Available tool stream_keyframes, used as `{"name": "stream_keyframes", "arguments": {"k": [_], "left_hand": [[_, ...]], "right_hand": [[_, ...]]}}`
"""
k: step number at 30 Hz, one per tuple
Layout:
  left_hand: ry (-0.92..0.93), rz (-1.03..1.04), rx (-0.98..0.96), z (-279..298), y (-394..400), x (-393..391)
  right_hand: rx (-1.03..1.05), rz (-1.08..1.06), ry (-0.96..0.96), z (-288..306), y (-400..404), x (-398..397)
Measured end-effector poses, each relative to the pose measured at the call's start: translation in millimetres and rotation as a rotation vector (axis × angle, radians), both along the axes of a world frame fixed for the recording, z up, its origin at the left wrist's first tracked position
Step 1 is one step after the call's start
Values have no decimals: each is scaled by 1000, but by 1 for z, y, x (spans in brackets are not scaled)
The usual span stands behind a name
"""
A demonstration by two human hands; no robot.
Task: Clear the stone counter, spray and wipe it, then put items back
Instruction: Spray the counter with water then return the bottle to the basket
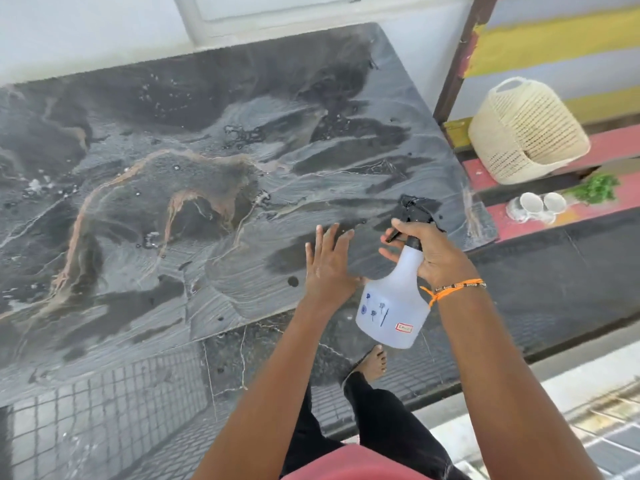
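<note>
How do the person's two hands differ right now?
The right hand grips the spray bottle by its neck; the left hand holds nothing. The left hand's fingers are straight and spread, the right's curled. Only the right wrist wears an orange bracelet. Both hang over the wet stone counter.

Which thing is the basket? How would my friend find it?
Start at the big dark stone counter and look past its right edge to the striped steps. The basket lies tipped there, above two small white cups and green leaves. It alone is cream and woven with holes.
</note>
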State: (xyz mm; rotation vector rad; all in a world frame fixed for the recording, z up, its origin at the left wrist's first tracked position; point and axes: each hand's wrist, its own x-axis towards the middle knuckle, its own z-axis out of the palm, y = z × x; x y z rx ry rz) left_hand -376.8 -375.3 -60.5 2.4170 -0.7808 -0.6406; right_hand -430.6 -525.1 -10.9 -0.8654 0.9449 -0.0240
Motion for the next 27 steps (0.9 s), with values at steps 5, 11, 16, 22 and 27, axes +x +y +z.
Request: {"name": "stream_keyframes", "arguments": {"k": [5, 11, 16, 22, 27], "left_hand": [[23, 39, 26, -3, -42, -18], [-2, 148, 130, -1, -63, -27], [102, 248, 50, 19, -98, -29], [146, 214, -169, 35, -177, -33], [326, 166, -338, 35, -273, -31]], "right_hand": [[28, -166, 79, -11, -41, -5], [119, -140, 0, -11, -83, -22], [10, 47, -139, 6, -124, -39], [-335, -16, -145, 29, -175, -49], [-702, -170, -149, 40, -228, -50]]}}
